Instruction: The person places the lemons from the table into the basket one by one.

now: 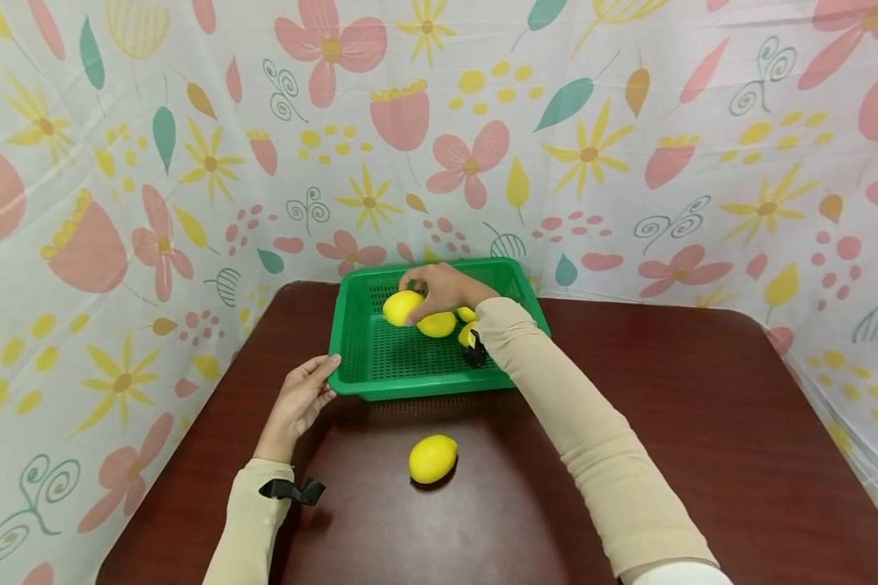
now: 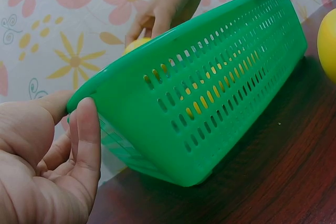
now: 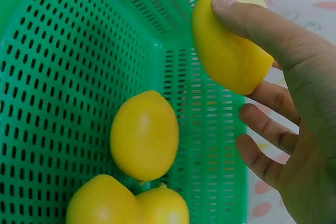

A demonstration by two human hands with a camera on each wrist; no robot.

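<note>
A green plastic basket (image 1: 380, 388) with slotted walls stands toward the back of the table. My left hand (image 1: 303, 402) grips its near left corner, thumb and fingers at the rim in the left wrist view. Over the basket, my right hand (image 1: 442, 291) holds a lemon (image 3: 226, 40) between thumb and fingers; the other fingers are loosely bent. Below it, several lemons lie in the basket, among them one lemon (image 3: 144, 136) apart from a touching pair (image 3: 102, 203). Another lemon (image 1: 433, 459) rests on the table in front of the basket.
The dark reddish-brown table (image 1: 666, 406) extends to the right of the basket. A floral curtain (image 1: 483, 122) hangs behind and along both sides, close to the basket's back rim. Black straps sit on both wrists, the left strap (image 1: 293, 491) with a loose end.
</note>
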